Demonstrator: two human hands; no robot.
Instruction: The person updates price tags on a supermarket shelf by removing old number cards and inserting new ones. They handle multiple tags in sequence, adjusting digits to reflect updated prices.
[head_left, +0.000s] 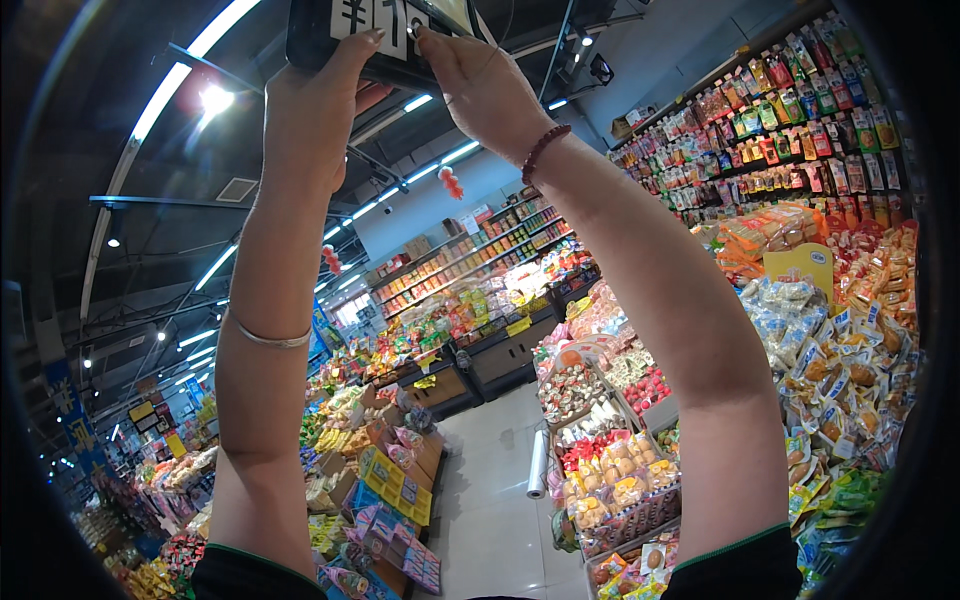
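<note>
Raised overhead at the top edge of the view is a black-framed price sign (309, 37) with white number cards; its upper part is cut off. My left hand (311, 124) grips its lower edge, thumb pressed on the front and fingers behind. With thumb and fingertips, my right hand (487, 90) holds the sign's face near a number card. A thin wire or string (513, 19) hangs beside the right hand. A dark red bead bracelet (544, 152) circles my right wrist, and a silver bangle (274, 340) sits on my left forearm.
Bins of packaged snacks (615, 480) stand at the right, with piled wrapped food (847, 375) beyond my right arm. Another display (375, 450) lines the tiled aisle (487, 487) on the left. Hanging packets (780, 112) cover the wall; lights (217, 99) and rails are overhead.
</note>
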